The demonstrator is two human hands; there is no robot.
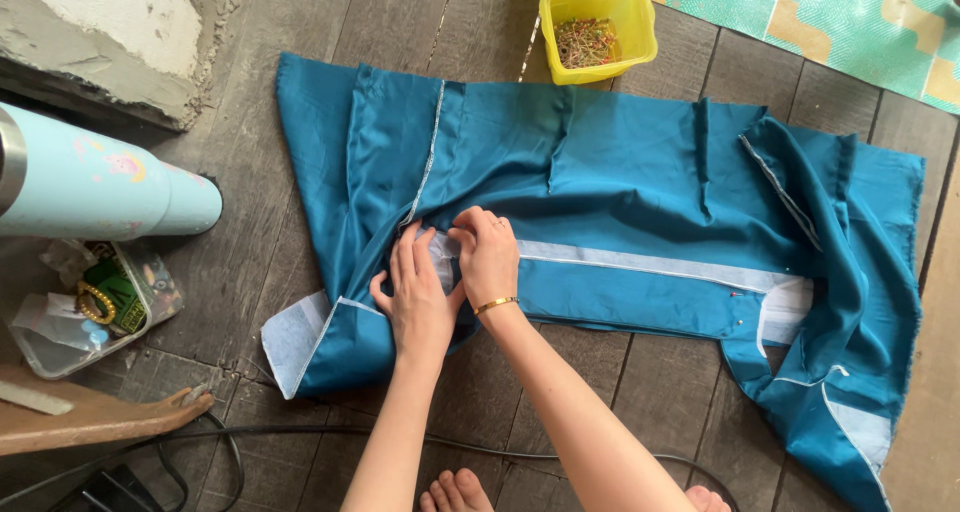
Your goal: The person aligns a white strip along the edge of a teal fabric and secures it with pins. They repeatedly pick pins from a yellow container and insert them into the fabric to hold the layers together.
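Nearest, bare toes [455,492] and a black cable [300,434] on the plank floor [640,372]; a foot could snag that cable, I reckon. Just beyond, the left hand [418,302] lies flat and the right hand [488,257] presses beside it, fingers [470,222] pinching a white-lined fold of the teal fabric [620,182] spread across the floor. A pin near the right end of the band could prick, and the fold may slip. The hands hide the seam itself. Farther off, the yellow tub [598,27] holds contents too small to make out.
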